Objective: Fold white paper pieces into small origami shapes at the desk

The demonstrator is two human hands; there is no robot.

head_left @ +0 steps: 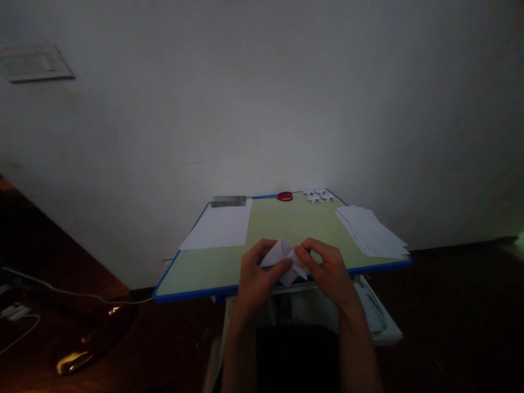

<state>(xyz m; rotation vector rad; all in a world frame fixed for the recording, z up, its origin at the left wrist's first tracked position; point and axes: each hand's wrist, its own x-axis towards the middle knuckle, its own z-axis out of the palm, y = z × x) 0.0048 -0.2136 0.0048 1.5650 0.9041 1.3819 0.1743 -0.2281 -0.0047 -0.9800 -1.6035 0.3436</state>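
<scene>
A folded piece of white paper, with several pointed flaps, is held up over the table's front edge. My left hand is closed on its left side, the thumb lying across the lower middle of the folds. On the right, my right hand pinches a flap between thumb and forefinger. The undersides of the paper and some fingertips are hidden.
The green table has a blue rim. A white sheet lies left, a dark blurred object at its top. Red-handled scissors and small folded papers lie at the back, a paper stack right.
</scene>
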